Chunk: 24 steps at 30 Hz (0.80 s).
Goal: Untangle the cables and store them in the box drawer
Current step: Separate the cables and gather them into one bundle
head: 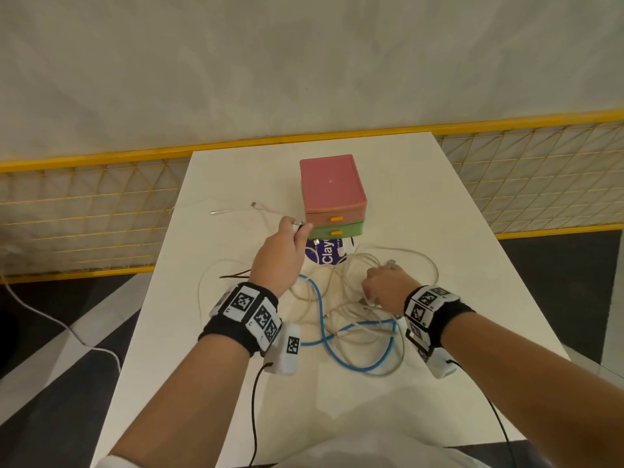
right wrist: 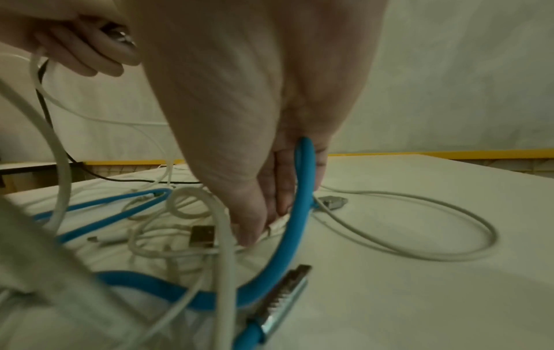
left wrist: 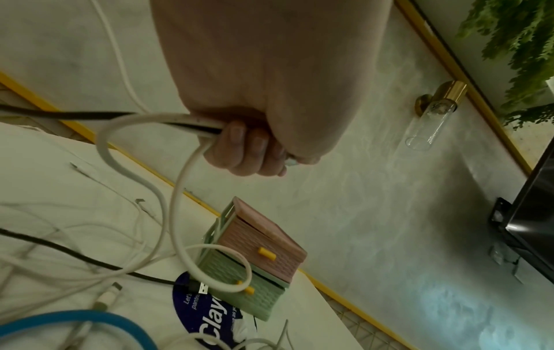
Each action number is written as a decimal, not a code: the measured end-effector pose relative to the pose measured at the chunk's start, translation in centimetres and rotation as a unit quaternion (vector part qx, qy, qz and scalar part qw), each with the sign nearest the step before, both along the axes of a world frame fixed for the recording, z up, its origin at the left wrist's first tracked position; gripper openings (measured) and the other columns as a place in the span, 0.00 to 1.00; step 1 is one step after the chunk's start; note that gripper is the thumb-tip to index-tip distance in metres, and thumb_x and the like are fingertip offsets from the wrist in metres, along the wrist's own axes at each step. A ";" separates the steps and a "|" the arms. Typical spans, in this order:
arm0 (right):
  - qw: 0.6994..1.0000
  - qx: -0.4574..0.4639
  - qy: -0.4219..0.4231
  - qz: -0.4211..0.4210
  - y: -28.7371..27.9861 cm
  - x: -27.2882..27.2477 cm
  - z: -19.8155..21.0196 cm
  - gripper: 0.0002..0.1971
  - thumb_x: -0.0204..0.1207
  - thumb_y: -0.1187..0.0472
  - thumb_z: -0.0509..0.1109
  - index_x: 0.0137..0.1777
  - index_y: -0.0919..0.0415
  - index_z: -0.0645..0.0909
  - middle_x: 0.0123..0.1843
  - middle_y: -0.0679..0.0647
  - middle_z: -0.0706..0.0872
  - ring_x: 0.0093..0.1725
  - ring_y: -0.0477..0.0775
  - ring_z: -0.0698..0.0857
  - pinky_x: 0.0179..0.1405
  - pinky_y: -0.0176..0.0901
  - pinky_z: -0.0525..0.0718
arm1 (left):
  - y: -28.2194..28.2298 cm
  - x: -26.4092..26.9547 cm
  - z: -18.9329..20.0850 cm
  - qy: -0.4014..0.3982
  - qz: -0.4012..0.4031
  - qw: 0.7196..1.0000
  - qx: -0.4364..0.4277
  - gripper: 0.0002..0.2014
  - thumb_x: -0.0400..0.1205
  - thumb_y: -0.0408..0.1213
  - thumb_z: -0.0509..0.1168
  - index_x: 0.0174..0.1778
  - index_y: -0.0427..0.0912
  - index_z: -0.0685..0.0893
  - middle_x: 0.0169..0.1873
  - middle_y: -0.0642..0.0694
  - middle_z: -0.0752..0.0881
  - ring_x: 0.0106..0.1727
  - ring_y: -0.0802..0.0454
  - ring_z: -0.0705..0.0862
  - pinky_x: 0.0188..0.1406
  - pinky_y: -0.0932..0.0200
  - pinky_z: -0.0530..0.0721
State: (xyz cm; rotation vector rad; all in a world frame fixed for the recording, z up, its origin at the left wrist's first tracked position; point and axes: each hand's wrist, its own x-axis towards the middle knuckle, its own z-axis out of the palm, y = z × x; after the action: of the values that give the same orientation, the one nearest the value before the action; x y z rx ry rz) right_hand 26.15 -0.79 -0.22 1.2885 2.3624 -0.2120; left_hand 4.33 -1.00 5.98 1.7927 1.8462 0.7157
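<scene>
A tangle of white cables (head: 354, 298) and one blue cable (head: 324, 336) lies on the white table (head: 456, 248). Behind it stands the box with a pink drawer unit (head: 332, 187) stacked on a green one (head: 337, 231); both drawers are closed, with yellow knobs. My left hand (head: 299, 231) is raised just left of the box. It grips a white cable (left wrist: 143, 189) and a black cable (left wrist: 74, 114) in its fist (left wrist: 248, 151). My right hand (head: 374, 292) reaches down into the tangle. The blue cable (right wrist: 299, 201) runs between its fingers (right wrist: 255, 227), which pinch white cable on the table.
A purple "Clay" packet (head: 326, 253) lies in front of the green drawer, partly under cables. A thin white cable (head: 236, 211) trails over the table's left side. A yellow mesh fence (head: 84, 214) runs behind the table. A white cord (head: 67, 329) crosses the floor at left.
</scene>
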 end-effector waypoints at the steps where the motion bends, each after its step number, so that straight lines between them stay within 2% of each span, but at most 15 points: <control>1: 1.000 -0.005 0.010 -0.006 0.0 0.3 -0.1 0.11 0.80 0.61 0.62 0.59 0.58 0.80 0.62 0.57 0.79 0.63 0.62 0.78 0.71 0.59 0.66 | -0.2 0.0 -0.1 -0.003 -0.001 1.000 -0.001 0.24 0.87 0.55 0.49 0.67 0.39 0.71 0.30 0.49 0.79 0.40 0.41 0.83 0.38 0.49 0.78; 3: 0.997 -0.010 0.060 -0.037 -0.1 0.7 -0.2 0.10 0.81 0.59 0.60 0.60 0.56 0.76 0.60 0.54 0.82 0.60 0.60 0.79 0.70 0.57 0.65 | -0.4 0.0 -0.1 -0.014 -0.007 1.000 -0.002 0.23 0.87 0.55 0.50 0.66 0.39 0.71 0.30 0.49 0.79 0.41 0.40 0.84 0.41 0.47 0.81; 6: 0.977 -0.016 0.186 -0.099 -0.1 0.9 -0.2 0.06 0.82 0.60 0.56 0.57 0.56 0.70 0.48 0.48 0.87 0.47 0.55 0.83 0.72 0.58 0.64 | -0.6 0.1 0.1 -0.054 -0.021 0.998 0.000 0.20 0.84 0.57 0.58 0.55 0.42 0.73 0.30 0.50 0.80 0.35 0.47 0.81 0.37 0.51 0.79; 8: 0.948 -0.024 0.288 -0.134 -0.2 0.8 0.5 0.04 0.83 0.62 0.53 0.55 0.53 0.66 0.47 0.43 0.88 0.44 0.48 0.83 0.72 0.56 0.63 | -0.7 0.3 0.4 -0.075 -0.034 0.997 0.008 0.16 0.82 0.56 0.64 0.48 0.46 0.74 0.31 0.53 0.80 0.33 0.54 0.79 0.35 0.59 0.77; 11: 0.893 -0.008 0.424 -0.151 -0.4 0.4 2.2 0.03 0.86 0.59 0.54 0.54 0.49 0.64 0.41 0.38 0.87 0.42 0.32 0.80 0.66 0.51 0.67 | -0.8 1.1 1.1 -0.125 -0.063 0.990 0.006 0.06 0.83 0.50 0.65 0.44 0.56 0.75 0.31 0.61 0.80 0.34 0.66 0.79 0.33 0.74 0.74; 12: 0.870 -0.007 0.468 -0.153 -0.4 0.3 2.7 0.03 0.86 0.59 0.55 0.54 0.49 0.65 0.39 0.37 0.87 0.43 0.32 0.81 0.63 0.50 0.71 | -0.8 1.4 1.3 -0.150 -0.075 0.986 0.002 0.05 0.84 0.48 0.65 0.43 0.56 0.76 0.30 0.62 0.80 0.32 0.69 0.79 0.33 0.75 0.73; 13: 0.848 -0.012 0.507 -0.156 -0.5 0.1 3.2 0.02 0.86 0.59 0.56 0.54 0.51 0.66 0.38 0.38 0.87 0.45 0.36 0.83 0.60 0.50 0.74 | -0.8 1.8 1.5 -0.170 -0.089 0.981 -0.004 0.05 0.84 0.47 0.64 0.44 0.54 0.79 0.31 0.61 0.81 0.32 0.70 0.79 0.34 0.77 0.73; 14: 0.828 -0.020 0.538 -0.159 -0.5 -0.1 3.7 0.02 0.85 0.60 0.57 0.54 0.52 0.68 0.37 0.40 0.87 0.47 0.45 0.86 0.58 0.50 0.77 | -0.7 2.1 1.7 -0.184 -0.104 0.977 -0.011 0.05 0.85 0.47 0.64 0.46 0.52 0.82 0.33 0.58 0.84 0.34 0.70 0.79 0.37 0.76 0.73; 15: 0.810 -0.030 0.562 -0.161 -0.6 -0.3 4.2 0.02 0.85 0.60 0.57 0.54 0.53 0.69 0.37 0.42 0.87 0.50 0.51 0.86 0.58 0.49 0.78 | -0.5 2.4 1.7 -0.193 -0.118 0.974 -0.016 0.06 0.85 0.47 0.63 0.49 0.52 0.83 0.37 0.52 0.86 0.38 0.66 0.81 0.42 0.73 0.76; 16: 0.794 -0.041 0.584 -0.161 -0.6 -0.6 4.7 0.02 0.85 0.61 0.58 0.54 0.56 0.71 0.38 0.44 0.88 0.50 0.53 0.87 0.58 0.47 0.79 | -0.3 2.7 1.5 -0.199 -0.134 0.971 -0.022 0.07 0.85 0.48 0.62 0.52 0.53 0.84 0.42 0.46 0.88 0.43 0.58 0.83 0.48 0.66 0.78; 18: 0.766 -0.057 0.620 -0.162 -0.7 -1.3 5.5 0.04 0.85 0.63 0.59 0.55 0.62 0.73 0.38 0.52 0.89 0.47 0.50 0.87 0.56 0.40 0.81 | 0.0 3.2 1.3 -0.214 -0.152 0.965 -0.025 0.08 0.85 0.48 0.62 0.53 0.53 0.84 0.45 0.39 0.89 0.49 0.46 0.86 0.55 0.54 0.82; 20: 0.745 -0.066 0.639 -0.180 -0.7 -1.9 6.0 0.04 0.84 0.64 0.60 0.53 0.64 0.73 0.39 0.59 0.88 0.38 0.42 0.85 0.44 0.30 0.79 | 0.2 3.5 1.3 -0.222 -0.138 0.965 -0.010 0.08 0.85 0.47 0.63 0.52 0.49 0.84 0.44 0.37 0.89 0.47 0.41 0.86 0.53 0.48 0.83; 21: 0.739 -0.070 0.643 -0.191 -0.8 -2.1 6.2 0.04 0.84 0.64 0.60 0.52 0.65 0.73 0.38 0.60 0.88 0.33 0.39 0.84 0.39 0.27 0.77 | 0.3 3.6 1.3 -0.217 -0.127 0.968 0.002 0.10 0.85 0.46 0.63 0.50 0.45 0.85 0.40 0.37 0.88 0.44 0.42 0.86 0.50 0.48 0.84; 22: 0.739 -0.074 0.640 -0.198 -0.8 -2.3 6.2 0.04 0.84 0.63 0.60 0.51 0.65 0.73 0.37 0.59 0.87 0.31 0.39 0.83 0.37 0.27 0.77 | 0.4 3.6 1.4 -0.210 -0.113 0.971 0.015 0.12 0.85 0.46 0.63 0.49 0.41 0.84 0.36 0.40 0.87 0.39 0.46 0.85 0.46 0.51 0.83; 24: 0.770 -0.074 0.604 -0.192 -0.8 -2.6 6.1 0.08 0.85 0.61 0.59 0.49 0.66 0.75 0.34 0.53 0.86 0.34 0.45 0.84 0.41 0.32 0.80 | 0.7 3.4 1.6 -0.208 -0.074 0.974 0.047 0.13 0.85 0.46 0.62 0.48 0.40 0.85 0.33 0.52 0.84 0.34 0.61 0.81 0.40 0.62 0.78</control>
State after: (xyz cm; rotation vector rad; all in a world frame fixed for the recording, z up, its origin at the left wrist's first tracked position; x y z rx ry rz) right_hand 23.55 -1.59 5.90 1.8543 2.8000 -1.7950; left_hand 7.71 -0.30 7.59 1.6582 1.4106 1.0441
